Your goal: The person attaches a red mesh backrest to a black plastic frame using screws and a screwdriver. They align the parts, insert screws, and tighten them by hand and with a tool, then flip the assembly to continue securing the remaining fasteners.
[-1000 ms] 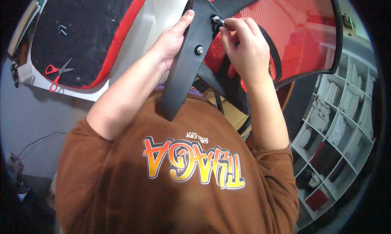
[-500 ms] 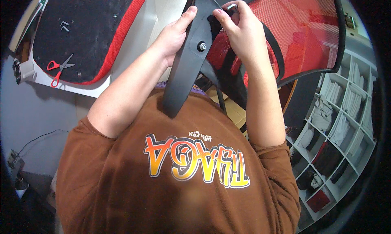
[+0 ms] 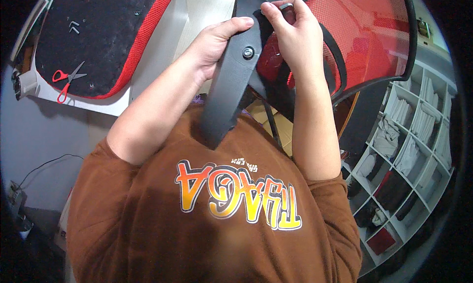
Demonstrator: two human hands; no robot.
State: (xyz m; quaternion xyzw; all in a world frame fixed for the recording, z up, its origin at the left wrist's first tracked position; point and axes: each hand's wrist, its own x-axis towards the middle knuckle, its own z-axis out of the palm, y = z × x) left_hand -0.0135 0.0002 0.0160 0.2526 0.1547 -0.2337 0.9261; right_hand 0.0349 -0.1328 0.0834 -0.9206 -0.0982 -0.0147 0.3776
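Black support bar of a red mesh chair back held upright against the chest, a bolt head showing on its face; left hand wraps the bar just left of the bolt, grip closed on it, thumb laid across the top edge; right hand sits just right of the bolt and slightly above it, fingertips pinched on a small metal piece at the bar's upper end, what it is too small to tell; mesh back spreads to the right of the bar; upturned black seat pad with red edging lies well left of the bar, red-handled scissors on it, on a white surface. Judgement: keep the left grip firm so the bar cannot twist; seat the fastener straight by fingertip before any force, or it may cross-thread.
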